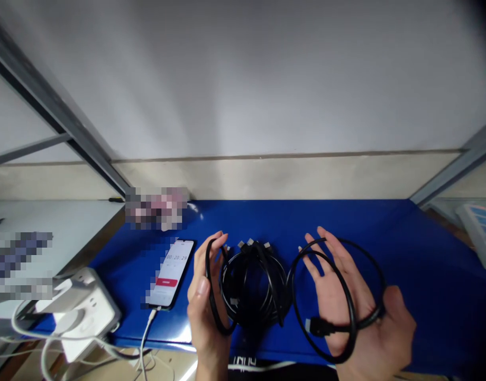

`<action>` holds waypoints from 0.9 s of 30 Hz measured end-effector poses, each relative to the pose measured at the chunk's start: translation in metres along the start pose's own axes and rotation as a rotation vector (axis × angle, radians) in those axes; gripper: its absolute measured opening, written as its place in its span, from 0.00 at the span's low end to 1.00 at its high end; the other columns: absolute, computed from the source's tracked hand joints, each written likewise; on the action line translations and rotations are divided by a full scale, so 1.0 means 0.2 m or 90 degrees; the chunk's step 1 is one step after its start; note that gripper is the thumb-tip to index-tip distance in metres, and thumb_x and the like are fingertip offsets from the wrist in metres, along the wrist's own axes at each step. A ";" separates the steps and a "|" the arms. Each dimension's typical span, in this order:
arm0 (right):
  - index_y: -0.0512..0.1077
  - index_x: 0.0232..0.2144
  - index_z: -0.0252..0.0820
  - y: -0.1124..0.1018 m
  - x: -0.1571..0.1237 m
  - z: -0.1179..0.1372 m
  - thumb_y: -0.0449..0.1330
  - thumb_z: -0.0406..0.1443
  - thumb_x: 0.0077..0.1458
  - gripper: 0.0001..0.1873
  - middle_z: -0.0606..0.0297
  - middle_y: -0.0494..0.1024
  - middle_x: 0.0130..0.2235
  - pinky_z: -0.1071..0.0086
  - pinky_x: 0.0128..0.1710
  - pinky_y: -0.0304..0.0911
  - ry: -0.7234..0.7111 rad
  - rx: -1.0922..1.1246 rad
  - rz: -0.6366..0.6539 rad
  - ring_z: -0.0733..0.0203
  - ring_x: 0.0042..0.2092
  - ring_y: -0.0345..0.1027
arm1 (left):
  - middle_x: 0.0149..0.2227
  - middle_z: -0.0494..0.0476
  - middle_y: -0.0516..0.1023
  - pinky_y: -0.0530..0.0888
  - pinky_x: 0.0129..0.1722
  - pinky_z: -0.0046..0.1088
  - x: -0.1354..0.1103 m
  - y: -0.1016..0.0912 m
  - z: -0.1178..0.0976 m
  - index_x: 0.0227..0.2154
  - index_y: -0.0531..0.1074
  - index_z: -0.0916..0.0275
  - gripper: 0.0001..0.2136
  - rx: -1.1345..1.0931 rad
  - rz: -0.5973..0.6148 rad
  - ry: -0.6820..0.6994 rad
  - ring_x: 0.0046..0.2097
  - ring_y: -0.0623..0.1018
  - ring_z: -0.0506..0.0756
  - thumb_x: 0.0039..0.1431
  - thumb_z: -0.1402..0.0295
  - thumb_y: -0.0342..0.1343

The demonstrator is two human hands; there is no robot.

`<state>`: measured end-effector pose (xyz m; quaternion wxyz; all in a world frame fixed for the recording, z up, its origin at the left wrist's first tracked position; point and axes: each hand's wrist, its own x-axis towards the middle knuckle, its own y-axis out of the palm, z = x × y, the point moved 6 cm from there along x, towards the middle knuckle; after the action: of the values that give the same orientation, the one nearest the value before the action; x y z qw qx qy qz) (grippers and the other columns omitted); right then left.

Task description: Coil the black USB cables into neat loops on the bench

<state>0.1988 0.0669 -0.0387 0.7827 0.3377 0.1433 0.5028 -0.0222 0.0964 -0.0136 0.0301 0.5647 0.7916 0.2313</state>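
1. The person's left hand (pixel 207 296) is rising from the lower middle of the frame, its fingers loosely bent and its thumb lying beside a thin, black, rubbery cable loop (pixel 209 280). The loop is running from the fingertips down across the front of the palm; how firmly it is being gripped, I cannot tell.

2. The right hand (pixel 357 301) is facing palm up at the lower right, fingers spread and well extended, thumb standing apart. It is not closing around anything.

3. A round black cable coil with a flat-ended plug (pixel 350 309) is lying across that palm: one stretch is crossing the fingers, another is passing near the base of the thumb, and the plug end is sitting before the palm, pointing left.

4. Between the hands, a thick bundle of coiled black cables with silvery metal connectors (pixel 276 296) is resting on the glossy blue tabletop (pixel 346 217), its connectors showing along the upper edge.

5. At the lower left, a slim dark-edged smartphone with a lit white screen (pixel 173 270) is showing a timer, a white charging cable (pixel 147 325) meeting its lower end.
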 end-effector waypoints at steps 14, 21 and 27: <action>0.76 0.66 0.46 -0.04 0.02 0.19 0.55 0.59 0.65 0.37 0.53 0.64 0.75 0.26 0.76 0.36 -0.105 -0.116 0.005 0.24 0.76 0.52 | 0.69 0.56 0.75 0.68 0.68 0.47 0.03 -0.02 -0.06 0.54 0.83 0.51 0.24 0.011 -0.009 0.048 0.68 0.73 0.69 0.69 0.43 0.54; 0.79 0.62 0.50 -0.09 0.07 0.21 0.54 0.58 0.69 0.31 0.55 0.64 0.75 0.21 0.71 0.43 -0.170 -0.180 -0.019 0.24 0.74 0.57 | 0.70 0.52 0.74 0.68 0.68 0.48 0.06 0.05 -0.05 0.52 0.84 0.49 0.24 0.036 -0.016 0.008 0.67 0.73 0.68 0.71 0.43 0.50; 0.76 0.64 0.49 -0.12 0.09 0.22 0.64 0.62 0.57 0.41 0.50 0.67 0.73 0.24 0.70 0.49 -0.170 -0.212 -0.044 0.22 0.73 0.58 | 0.65 0.55 0.79 0.65 0.72 0.48 0.11 0.08 -0.05 0.52 0.83 0.50 0.20 0.043 -0.062 0.024 0.72 0.68 0.67 0.73 0.49 0.51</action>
<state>0.2485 0.0598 -0.0214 0.8565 0.2623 -0.0354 0.4431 -0.0188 0.1169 0.0067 0.0073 0.5216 0.8260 0.2135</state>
